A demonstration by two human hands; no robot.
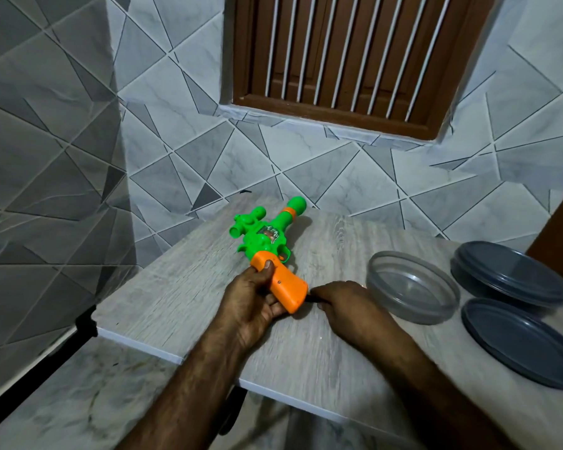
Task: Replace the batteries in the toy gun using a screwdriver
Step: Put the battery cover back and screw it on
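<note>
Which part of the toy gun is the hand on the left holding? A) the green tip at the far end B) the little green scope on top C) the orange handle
C: the left hand has its thumb and fingers wrapped round the orange handle of the toy gun, not its green parts.

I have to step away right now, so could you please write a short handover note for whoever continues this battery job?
Left hand grips the toy gun by its orange handle; the gun lies on the wooden table.
Right hand is curled round a thin dark tool at the handle's butt, probably the screwdriver, mostly hidden.
Clear bowl and two grey lids sit to the right.
Done: nothing visibly; handle looks closed, no batteries in sight.
Left: unscrew cover, swap batteries, close.
</note>
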